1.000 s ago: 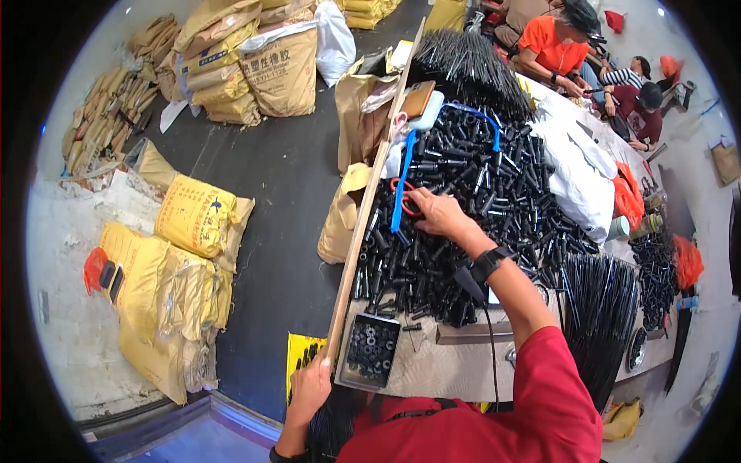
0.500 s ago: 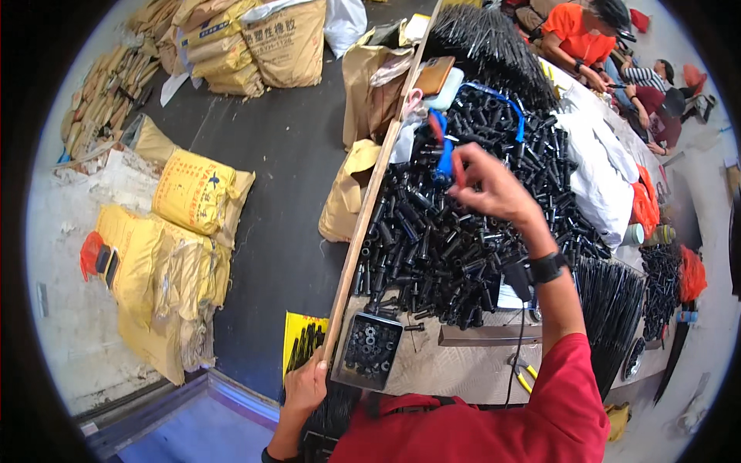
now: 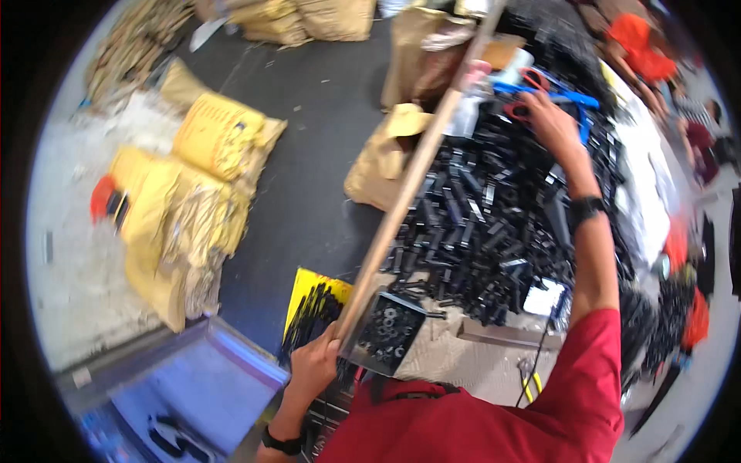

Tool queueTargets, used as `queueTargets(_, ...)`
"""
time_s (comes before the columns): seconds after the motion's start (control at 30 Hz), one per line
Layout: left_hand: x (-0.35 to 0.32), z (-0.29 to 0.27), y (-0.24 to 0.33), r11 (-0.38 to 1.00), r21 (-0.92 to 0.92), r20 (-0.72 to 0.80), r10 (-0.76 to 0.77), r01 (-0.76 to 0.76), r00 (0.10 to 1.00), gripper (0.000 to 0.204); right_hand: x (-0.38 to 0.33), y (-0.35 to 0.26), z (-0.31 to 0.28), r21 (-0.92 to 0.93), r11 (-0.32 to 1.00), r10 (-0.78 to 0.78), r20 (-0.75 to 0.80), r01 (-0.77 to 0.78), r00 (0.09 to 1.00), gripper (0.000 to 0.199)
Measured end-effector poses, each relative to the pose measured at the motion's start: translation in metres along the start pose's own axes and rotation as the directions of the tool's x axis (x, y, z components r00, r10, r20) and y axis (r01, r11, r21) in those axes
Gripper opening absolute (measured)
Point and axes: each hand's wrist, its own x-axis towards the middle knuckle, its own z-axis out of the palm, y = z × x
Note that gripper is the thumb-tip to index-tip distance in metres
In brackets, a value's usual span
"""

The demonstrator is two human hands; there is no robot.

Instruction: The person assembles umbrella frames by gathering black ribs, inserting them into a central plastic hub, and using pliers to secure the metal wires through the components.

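Observation:
My right hand (image 3: 549, 123) reaches over the far end of a heap of black tubular parts (image 3: 478, 201). Its fingers are closed at the red-handled scissors (image 3: 515, 111), one red loop showing on each side of the fingertips. A blue strap-like piece (image 3: 583, 100) lies right by them; motion blur hides the exact grip. My left hand (image 3: 315, 363) is wrapped round the near end of the long wooden strip (image 3: 409, 189) at the table's left edge. Beside it are a box of metal nuts and washers (image 3: 388, 332) and a bundle of thin black rods (image 3: 310, 312) on yellow sheeting.
Yellow sacks (image 3: 220, 139) stand across the dark floor at left. Open brown paper bags (image 3: 386, 166) rest against the strip. Yellow-handled pliers (image 3: 531, 383) and a lit phone-like screen (image 3: 543, 297) lie nearby. A person in orange (image 3: 641, 46) sits at far right.
My right hand has moved farther away and to the right with the scissors, next to the blue piece. My left hand stays on the strip. The whole view has shifted and blurred.

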Motion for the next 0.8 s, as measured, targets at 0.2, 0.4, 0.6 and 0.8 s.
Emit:
queueTargets(0.2,0.007,0.019,-0.015,0.995,0.002,-0.048,0.104,-0.104,0.993,0.032,-0.060,-0.070,-0.091,0.239,0.955,0.154,0.099,-0.174,0.983,0.043)
queueTargets(0.4,0.003,0.007,-0.017,0.998,-0.057,-0.063,0.016,-0.019,0.998,0.031,-0.212,-0.180,-0.160,0.862,0.157,-0.512,0.488,-0.481,0.707,0.026)
queueTargets(0.6,-0.006,0.019,-0.052,0.574,-0.753,0.141,-0.337,0.322,0.931,0.040,-0.402,-0.254,-0.145,0.531,-0.029,-0.308,0.801,-0.847,0.513,0.006)
queueTargets(0.8,-0.164,0.092,-0.162,0.812,0.106,0.512,-0.540,0.574,0.669,0.040,-0.663,-0.301,-0.124,0.052,-0.253,-0.130,0.988,-0.966,0.087,0.010)
